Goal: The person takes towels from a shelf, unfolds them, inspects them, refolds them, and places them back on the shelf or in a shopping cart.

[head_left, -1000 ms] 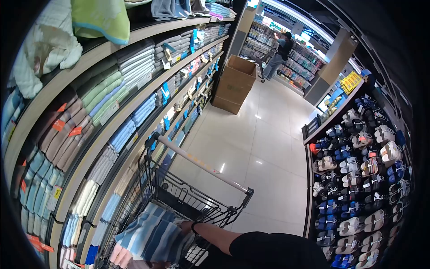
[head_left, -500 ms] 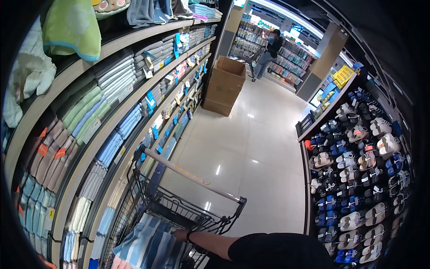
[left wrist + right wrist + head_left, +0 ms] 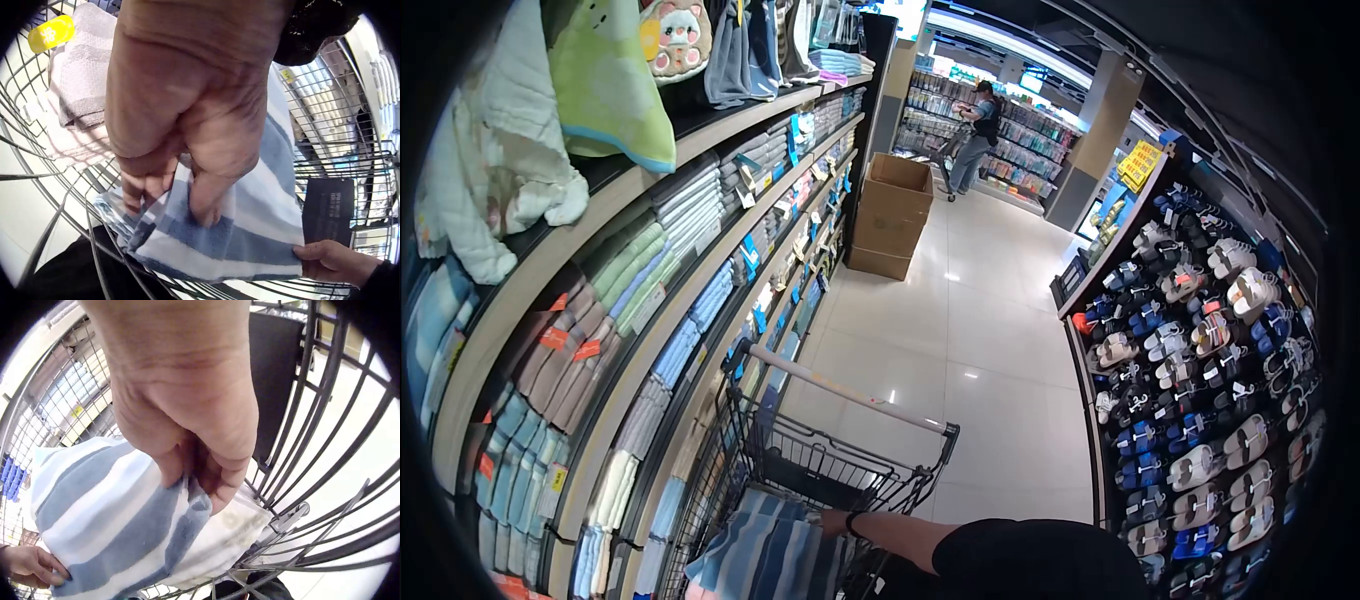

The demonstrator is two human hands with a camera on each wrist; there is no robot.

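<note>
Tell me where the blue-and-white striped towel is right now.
The blue-and-white striped towel is inside the shopping cart at the head view's bottom left, beside the towel shelves, pinched by the left hand and right hand.

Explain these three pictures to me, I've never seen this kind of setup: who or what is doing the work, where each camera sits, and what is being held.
There is no machine here: a person works with bare hands and wears three cameras.

The head camera looks down a shop aisle: shelves of folded towels on one side, a rack of slippers on the other, and a wire shopping cart in front.

The left wrist camera looks past the left hand into the cart. The right wrist camera does the same for the right hand.

Both hands pinch one blue-and-white striped towel, each at its own end, inside the cart. Beside it in the cart lies a folded grey towel with a yellow tag.
</note>
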